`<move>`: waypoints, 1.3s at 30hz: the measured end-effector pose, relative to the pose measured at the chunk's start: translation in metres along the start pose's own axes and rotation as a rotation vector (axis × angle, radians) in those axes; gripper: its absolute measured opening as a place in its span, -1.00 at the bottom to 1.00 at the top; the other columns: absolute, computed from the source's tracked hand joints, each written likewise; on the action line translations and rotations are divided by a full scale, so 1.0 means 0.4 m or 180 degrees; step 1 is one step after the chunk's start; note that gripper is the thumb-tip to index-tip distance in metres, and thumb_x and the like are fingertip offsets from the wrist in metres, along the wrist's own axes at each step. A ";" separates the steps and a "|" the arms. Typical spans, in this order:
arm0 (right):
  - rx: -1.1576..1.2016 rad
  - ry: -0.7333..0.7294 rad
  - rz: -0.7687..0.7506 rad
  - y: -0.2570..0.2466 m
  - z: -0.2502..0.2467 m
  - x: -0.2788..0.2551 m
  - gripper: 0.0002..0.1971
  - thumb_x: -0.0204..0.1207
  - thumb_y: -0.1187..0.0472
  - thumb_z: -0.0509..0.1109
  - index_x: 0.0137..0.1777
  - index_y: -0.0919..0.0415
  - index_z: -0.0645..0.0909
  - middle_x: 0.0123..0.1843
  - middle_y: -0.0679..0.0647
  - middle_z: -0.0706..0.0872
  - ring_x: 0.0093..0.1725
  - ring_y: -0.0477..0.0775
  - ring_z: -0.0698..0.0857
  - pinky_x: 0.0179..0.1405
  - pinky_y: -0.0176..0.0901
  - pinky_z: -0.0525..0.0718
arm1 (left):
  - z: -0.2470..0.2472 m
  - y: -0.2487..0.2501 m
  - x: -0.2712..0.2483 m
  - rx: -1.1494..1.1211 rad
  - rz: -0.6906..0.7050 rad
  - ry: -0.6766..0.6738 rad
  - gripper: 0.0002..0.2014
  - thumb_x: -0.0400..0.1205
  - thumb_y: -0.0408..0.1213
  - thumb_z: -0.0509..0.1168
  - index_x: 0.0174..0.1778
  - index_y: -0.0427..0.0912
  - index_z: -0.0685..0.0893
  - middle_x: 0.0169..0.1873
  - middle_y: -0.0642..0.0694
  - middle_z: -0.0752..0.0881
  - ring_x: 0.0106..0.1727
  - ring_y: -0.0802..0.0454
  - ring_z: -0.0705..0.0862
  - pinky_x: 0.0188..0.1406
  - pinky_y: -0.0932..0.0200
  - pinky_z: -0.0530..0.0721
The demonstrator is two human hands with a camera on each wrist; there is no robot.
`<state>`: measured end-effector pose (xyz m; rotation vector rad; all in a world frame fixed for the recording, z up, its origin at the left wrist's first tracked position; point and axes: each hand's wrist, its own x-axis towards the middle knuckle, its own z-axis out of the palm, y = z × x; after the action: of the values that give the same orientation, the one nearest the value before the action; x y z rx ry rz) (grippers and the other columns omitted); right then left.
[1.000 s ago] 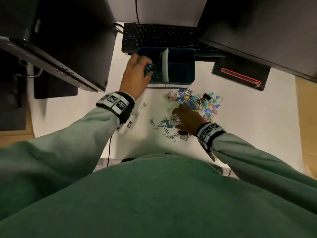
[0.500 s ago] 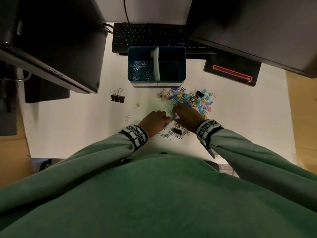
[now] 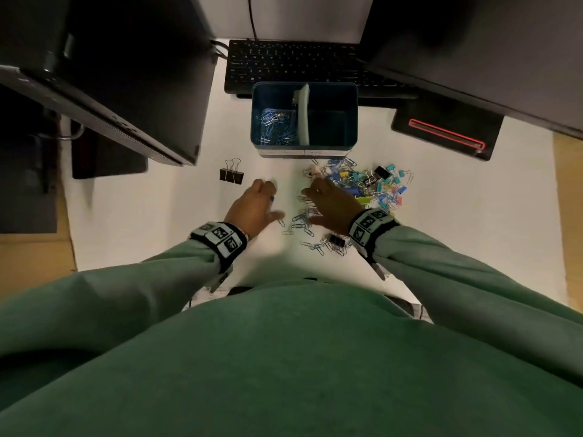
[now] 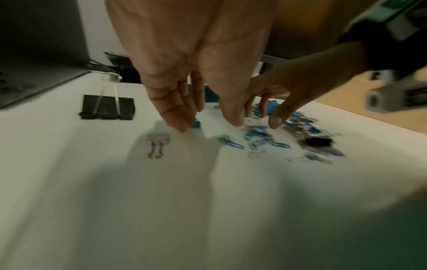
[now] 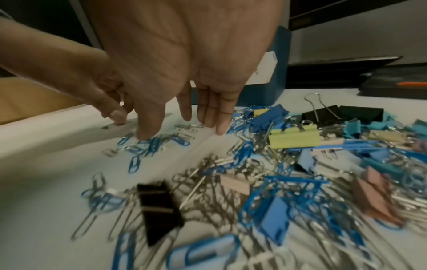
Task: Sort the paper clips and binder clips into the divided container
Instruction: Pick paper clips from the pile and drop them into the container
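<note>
The blue divided container point(image 3: 352, 143) stands past my hands, with a white divider point(image 3: 303, 118) down its middle. Blue and silver paper clips point(image 3: 277, 127) lie in its left compartment; the right one looks dark and bare. Mixed paper clips and coloured binder clips point(image 3: 369, 184) are heaped on the white desk. My right hand point(image 3: 310, 200) hovers over them with straight fingers, its thumb point(image 5: 143, 135) touching loose blue paper clips point(image 5: 152, 144). My left hand point(image 3: 271, 198) reaches down beside it, fingers straight. A small blue piece point(image 4: 196, 125) shows at its fingertips point(image 4: 180, 127).
A large black binder clip point(image 3: 232, 175) lies alone left of the hands, and a small pale binder clip point(image 4: 158, 144) sits under my left fingers. A keyboard point(image 3: 293, 66) lies behind the container, dark monitors overhang both sides, and a black box with a red stripe point(image 3: 444, 134) sits right.
My left hand came back from the container's left compartment to the desk, then slid left, away from my right hand. My right hand has opened and stretched forward over the clips.
</note>
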<state>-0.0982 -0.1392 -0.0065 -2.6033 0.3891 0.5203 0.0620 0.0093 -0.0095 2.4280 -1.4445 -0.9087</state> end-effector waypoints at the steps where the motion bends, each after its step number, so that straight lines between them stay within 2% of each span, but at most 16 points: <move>1: -0.0075 -0.0135 -0.0041 -0.003 0.010 -0.007 -0.22 0.42 -0.13 0.47 0.53 0.25 0.31 0.46 0.24 0.39 0.42 0.23 0.41 0.36 0.09 0.54 | 0.013 0.007 -0.019 0.0172 0.0005 -0.0186 -0.23 0.43 0.03 0.51 0.45 -0.25 0.36 0.30 -0.26 0.47 0.21 -0.21 0.57 0.06 -0.10 0.67; 3: -0.0123 -0.0256 -0.0155 -0.016 0.038 -0.022 -0.14 0.32 -0.16 0.54 0.50 0.28 0.32 0.38 0.21 0.42 0.33 0.19 0.43 0.25 0.06 0.60 | 0.045 0.022 -0.049 0.0426 0.0061 -0.0481 -0.07 0.35 0.09 0.55 0.50 -0.29 0.26 0.42 -0.31 0.37 0.33 -0.26 0.50 0.13 -0.16 0.65; 5: -0.0132 -0.0210 -0.0206 -0.035 0.066 -0.033 -0.25 0.34 -0.05 0.57 0.43 0.30 0.38 0.33 0.21 0.44 0.27 0.19 0.45 0.13 0.04 0.63 | 0.073 0.041 -0.053 0.0437 0.0086 -0.0601 -0.12 0.36 0.00 0.57 0.47 -0.31 0.29 0.46 -0.35 0.31 0.37 -0.29 0.46 0.14 -0.17 0.64; 7: -0.0079 -0.0039 -0.0177 -0.049 0.079 -0.031 -0.50 0.46 0.16 0.50 0.33 0.31 0.45 0.27 0.23 0.47 0.23 0.20 0.48 0.00 0.00 0.62 | 0.084 0.060 -0.034 0.0317 0.0130 -0.0573 -0.31 0.41 -0.17 0.55 0.36 -0.33 0.40 0.36 -0.34 0.40 0.30 -0.29 0.52 0.11 -0.15 0.64; 9: -0.0063 0.0068 -0.0140 -0.048 0.083 -0.021 -0.70 0.50 0.35 0.40 0.21 0.33 0.50 0.16 0.25 0.52 0.14 0.23 0.54 -0.17 -0.05 0.54 | 0.086 0.075 -0.015 0.0217 0.0250 -0.0518 -0.55 0.50 -0.32 0.46 0.25 -0.36 0.48 0.22 -0.31 0.48 0.11 -0.30 0.62 0.02 -0.12 0.64; 11: 0.0034 0.0083 -0.0089 -0.038 0.080 -0.009 -0.81 0.52 0.42 0.32 0.11 0.33 0.54 0.06 0.26 0.56 0.02 0.25 0.58 -0.24 -0.07 0.44 | 0.085 0.083 -0.005 0.0261 0.0331 -0.0479 -0.73 0.59 -0.40 0.34 0.18 -0.37 0.52 0.14 -0.31 0.51 -0.04 -0.30 0.65 -0.11 -0.08 0.61; 15: 0.0672 0.0089 0.0180 -0.006 0.047 -0.004 -0.85 0.54 0.37 0.28 0.05 0.31 0.63 0.02 0.23 0.65 -0.01 0.21 0.64 -0.05 0.01 0.62 | 0.080 0.088 0.005 0.0400 0.0398 -0.0408 -0.84 0.64 -0.42 0.20 0.12 -0.35 0.55 0.06 -0.30 0.54 -0.11 -0.27 0.66 -0.24 0.08 0.49; 17: 0.1002 0.0175 0.0297 0.017 0.028 -0.013 -0.86 0.54 0.34 0.34 0.06 0.30 0.66 0.04 0.19 0.69 0.00 0.08 0.64 0.06 -0.11 0.64 | 0.077 0.086 0.011 0.0358 0.0386 -0.0399 -0.83 0.61 -0.40 0.24 0.10 -0.32 0.56 0.05 -0.27 0.55 -0.12 -0.22 0.66 -0.23 0.13 0.51; 22: 0.1868 0.0530 0.0565 0.036 -0.052 -0.029 -0.88 0.57 0.22 0.40 0.06 0.20 0.66 -0.07 -0.01 0.73 -0.16 -0.14 0.70 -0.05 -0.28 0.71 | 0.060 0.074 0.026 0.0081 0.0386 -0.0430 -0.92 0.58 -0.39 0.27 -0.04 -0.28 0.61 -0.06 -0.20 0.56 -0.20 -0.15 0.65 -0.19 0.13 0.62; 25: 0.2298 0.1146 0.0599 0.001 -0.142 0.019 -0.90 0.53 0.23 0.45 0.02 0.19 0.69 -0.14 -0.02 0.76 -0.23 -0.15 0.72 -0.19 -0.47 0.66 | 0.052 0.064 0.029 -0.0009 0.0402 -0.0458 -0.93 0.58 -0.41 0.28 -0.07 -0.29 0.63 -0.09 -0.18 0.57 -0.21 -0.10 0.63 -0.14 0.13 0.63; 27: 0.2323 0.1513 0.0502 -0.025 -0.203 0.085 -0.90 0.53 0.25 0.45 0.00 0.22 0.70 -0.14 0.02 0.77 -0.22 -0.10 0.72 -0.17 -0.45 0.67 | 0.034 0.065 0.028 -0.0121 0.0437 -0.0419 -0.95 0.58 -0.41 0.29 -0.11 -0.29 0.65 -0.13 -0.18 0.59 -0.21 -0.04 0.60 -0.07 0.03 0.68; 30: 0.2101 0.1599 0.0572 -0.043 -0.256 0.186 -0.91 0.50 0.29 0.45 -0.02 0.24 0.72 -0.11 0.05 0.78 -0.15 -0.09 0.70 -0.12 -0.47 0.64 | -0.022 0.074 0.027 -0.0518 0.0351 -0.0046 -0.95 0.54 -0.41 0.35 -0.13 -0.23 0.71 -0.17 -0.17 0.66 -0.21 -0.02 0.65 -0.06 0.04 0.70; 33: 0.1792 0.1304 0.0565 -0.040 -0.265 0.227 -0.86 0.50 0.33 0.43 0.03 0.32 0.71 -0.03 0.16 0.77 -0.05 0.06 0.73 0.04 -0.16 0.71 | -0.119 0.087 0.040 -0.1046 0.0147 0.0519 -0.89 0.54 -0.44 0.38 -0.10 -0.18 0.74 -0.15 -0.11 0.72 -0.20 0.05 0.68 -0.13 0.21 0.69; 35: 0.1597 0.1436 0.0535 -0.034 -0.255 0.208 -0.80 0.55 0.33 0.37 0.14 0.30 0.69 0.10 0.22 0.73 0.06 0.13 0.72 0.14 -0.08 0.69 | -0.191 0.091 0.075 -0.1207 0.0048 0.0963 -0.88 0.57 -0.43 0.35 -0.07 -0.16 0.74 -0.15 -0.05 0.73 -0.18 0.10 0.68 -0.10 0.27 0.68; 37: 0.1481 0.1705 0.0433 -0.029 -0.235 0.162 -0.82 0.58 0.33 0.32 0.13 0.28 0.66 0.15 0.23 0.68 0.04 0.15 0.71 0.11 -0.03 0.69 | -0.238 0.085 0.120 -0.1220 -0.0042 0.1299 -0.88 0.58 -0.41 0.33 -0.07 -0.16 0.75 -0.15 -0.05 0.76 -0.16 0.09 0.70 -0.03 0.26 0.68; 39: 0.1293 0.1605 0.0256 -0.020 -0.192 0.094 -0.88 0.57 0.29 0.34 0.07 0.25 0.62 0.10 0.18 0.65 -0.07 0.03 0.64 -0.05 -0.10 0.67 | -0.252 0.076 0.160 -0.1093 -0.0066 0.1338 -0.88 0.58 -0.36 0.35 -0.01 -0.17 0.75 -0.08 -0.12 0.74 -0.09 0.02 0.71 0.06 0.12 0.70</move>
<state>-0.0396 -0.1762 0.0440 -2.2951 0.6827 -0.1914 0.1201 -0.0759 0.0580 2.2051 -1.0227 -0.5464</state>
